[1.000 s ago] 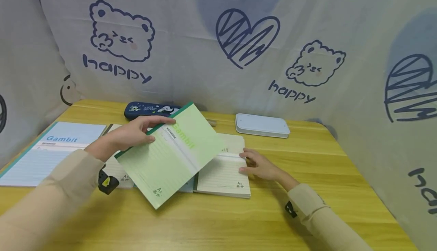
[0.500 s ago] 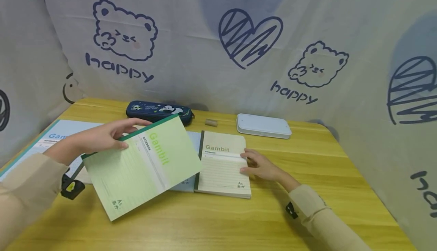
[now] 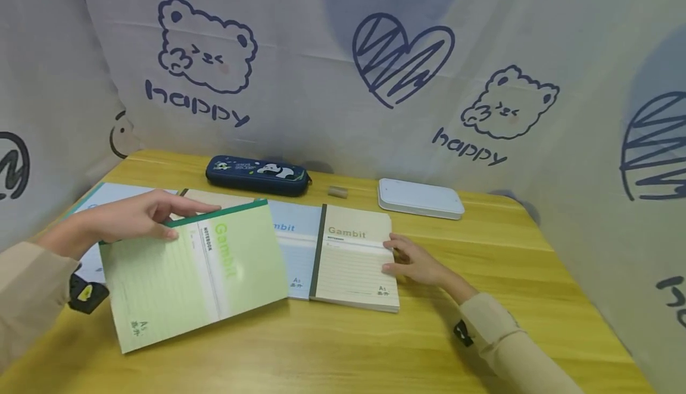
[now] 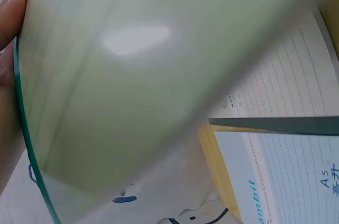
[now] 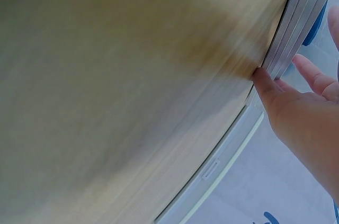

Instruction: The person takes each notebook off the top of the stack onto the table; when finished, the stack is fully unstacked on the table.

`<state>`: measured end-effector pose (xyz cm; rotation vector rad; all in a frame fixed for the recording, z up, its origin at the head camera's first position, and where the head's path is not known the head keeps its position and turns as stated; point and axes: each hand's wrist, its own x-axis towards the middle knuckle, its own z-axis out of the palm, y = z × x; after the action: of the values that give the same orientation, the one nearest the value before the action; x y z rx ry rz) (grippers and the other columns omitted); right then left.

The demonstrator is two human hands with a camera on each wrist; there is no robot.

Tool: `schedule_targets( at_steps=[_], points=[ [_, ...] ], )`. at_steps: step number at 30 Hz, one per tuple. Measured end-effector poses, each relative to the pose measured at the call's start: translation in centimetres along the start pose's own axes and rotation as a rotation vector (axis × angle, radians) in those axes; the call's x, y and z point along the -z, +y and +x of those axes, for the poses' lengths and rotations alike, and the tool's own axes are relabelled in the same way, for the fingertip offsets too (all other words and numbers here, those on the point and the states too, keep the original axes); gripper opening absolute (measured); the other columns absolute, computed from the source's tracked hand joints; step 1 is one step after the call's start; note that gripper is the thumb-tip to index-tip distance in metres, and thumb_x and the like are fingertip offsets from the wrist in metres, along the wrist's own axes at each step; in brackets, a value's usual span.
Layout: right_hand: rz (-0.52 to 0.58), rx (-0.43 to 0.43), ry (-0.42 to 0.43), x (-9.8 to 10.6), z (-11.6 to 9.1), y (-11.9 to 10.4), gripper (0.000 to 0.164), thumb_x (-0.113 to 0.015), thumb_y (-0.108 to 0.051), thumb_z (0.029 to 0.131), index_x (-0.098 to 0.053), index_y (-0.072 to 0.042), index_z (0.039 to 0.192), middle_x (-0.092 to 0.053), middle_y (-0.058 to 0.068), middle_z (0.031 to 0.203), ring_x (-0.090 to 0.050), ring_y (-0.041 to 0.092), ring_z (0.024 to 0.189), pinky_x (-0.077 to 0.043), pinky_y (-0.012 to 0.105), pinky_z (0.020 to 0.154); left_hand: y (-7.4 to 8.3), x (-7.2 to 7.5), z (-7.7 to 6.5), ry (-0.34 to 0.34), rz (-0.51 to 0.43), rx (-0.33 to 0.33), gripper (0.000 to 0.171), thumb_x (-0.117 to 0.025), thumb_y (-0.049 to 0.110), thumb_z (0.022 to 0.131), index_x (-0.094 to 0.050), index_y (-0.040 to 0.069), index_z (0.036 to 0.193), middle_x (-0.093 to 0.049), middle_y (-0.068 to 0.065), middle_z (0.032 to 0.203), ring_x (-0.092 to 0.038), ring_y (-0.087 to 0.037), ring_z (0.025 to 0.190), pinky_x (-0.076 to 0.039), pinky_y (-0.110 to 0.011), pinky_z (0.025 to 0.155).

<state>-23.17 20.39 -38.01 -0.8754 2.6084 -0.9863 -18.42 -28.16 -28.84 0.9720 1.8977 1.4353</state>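
Green notebook point(image 3: 195, 272) is held up by the left hand point(image 3: 134, 215): its spine point(image 3: 241, 208) is pinched between thumb and fingers, and its cover is tipped in front of that hand. By the loose fingers of the right hand point(image 3: 415, 263), the edge of the cream notebook point(image 3: 348, 272) is touched. Between the hands, part of a blue notebook point(image 3: 300, 257) is seen on the bench point(image 3: 343, 346). The step in hand seems to be the placing of the green notebook, not yet put down. Next, it should be lowered flat and the pinch slowly loosened, so nothing is knocked.
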Motion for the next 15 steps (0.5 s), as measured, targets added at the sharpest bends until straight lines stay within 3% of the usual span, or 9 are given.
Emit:
schedule_targets(
  at_steps=[4, 9, 15],
  points=[
    [0.002, -0.006, 0.000, 0.1, -0.1, 0.1, 0.055, -0.060, -0.023, 0.086, -0.040, 0.008, 0.127, -0.022, 0.029, 0.138, -0.026, 0.042, 0.124, -0.028, 0.049, 0.097, -0.3, 0.1, -0.3, -0.015, 0.027, 0.029, 0.055, -0.045, -0.011, 0.084, -0.035, 0.004, 0.136, -0.052, -0.006, 0.123, -0.058, -0.028, 0.090, -0.051, -0.041, 0.065],
    [0.009, -0.005, -0.006, 0.2, -0.1, 0.1, 0.056, -0.060, -0.024, 0.086, -0.040, 0.008, 0.128, -0.022, 0.029, 0.138, -0.025, 0.042, 0.124, -0.027, 0.050, 0.097, -0.7, 0.2, -0.5, -0.004, 0.157, 0.051, 0.058, -0.049, -0.013, 0.078, -0.041, 0.003, 0.133, -0.056, -0.003, 0.119, -0.058, -0.020, 0.085, -0.049, -0.029, 0.062],
    [0.006, -0.008, -0.005, 0.2, -0.1, 0.2, 0.056, -0.060, -0.025, 0.086, -0.041, 0.008, 0.128, -0.023, 0.029, 0.138, -0.027, 0.042, 0.124, -0.029, 0.049, 0.096, -1.1, 0.2, -1.1, 0.038, 0.257, 0.121, 0.060, -0.050, -0.013, 0.073, -0.047, 0.006, 0.130, -0.059, -0.005, 0.112, -0.057, -0.019, 0.083, -0.044, -0.025, 0.061]
  ],
)
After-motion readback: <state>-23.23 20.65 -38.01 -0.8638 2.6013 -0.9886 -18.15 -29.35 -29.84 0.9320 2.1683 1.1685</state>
